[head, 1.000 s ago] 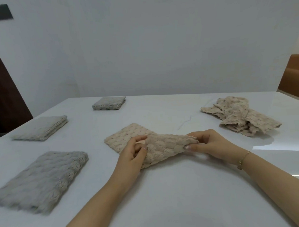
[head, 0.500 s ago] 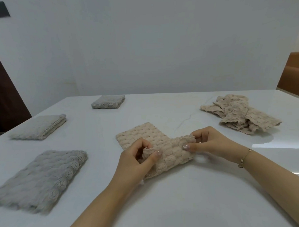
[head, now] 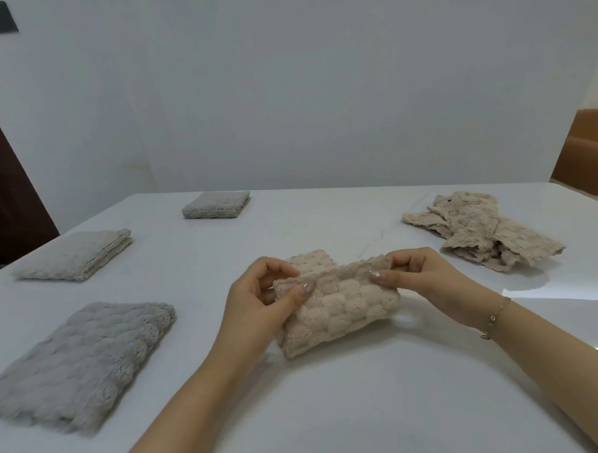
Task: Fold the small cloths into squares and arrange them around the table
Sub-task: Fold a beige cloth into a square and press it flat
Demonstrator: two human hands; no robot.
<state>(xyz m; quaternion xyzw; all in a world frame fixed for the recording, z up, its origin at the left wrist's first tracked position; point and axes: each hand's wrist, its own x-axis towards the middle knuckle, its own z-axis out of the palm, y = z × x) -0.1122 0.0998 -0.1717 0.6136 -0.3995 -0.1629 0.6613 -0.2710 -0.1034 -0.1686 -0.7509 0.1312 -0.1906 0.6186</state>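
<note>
Both grips are pinches on the same beige cloth [head: 335, 303]: left hand [head: 259, 300] has thumb and fingers on the left end of the raised edge, right hand [head: 426, 279] pinches the right end. The edge between them is lifted off the surface [head: 333, 413] and the cloth is doubled over; a bit of the lower layer shows past the raised edge on the far side.

Step, as I read it: mid-fold on this cloth, carrying the held edge across to halve it again. Next move needs both pinches to travel together and land the edge flush on the far edge of the lower layer, then press flat. The knit looks thick and soft, so corners may slip out of line when released. Worth checking squareness before letting go.

Cloth sits centre of the surface, near side, directly between the hands.

Outward: three grey cloths already folded along the left side, one near [head: 81, 366], one mid [head: 76, 255], one far [head: 218, 204], well apart from each other. Beige pile [head: 483, 232] far right, unfolded, loosely heaped, apart from the right hand. So roughly three placed, one in hand, the pile left to do; the count in the pile can't be told.
</note>
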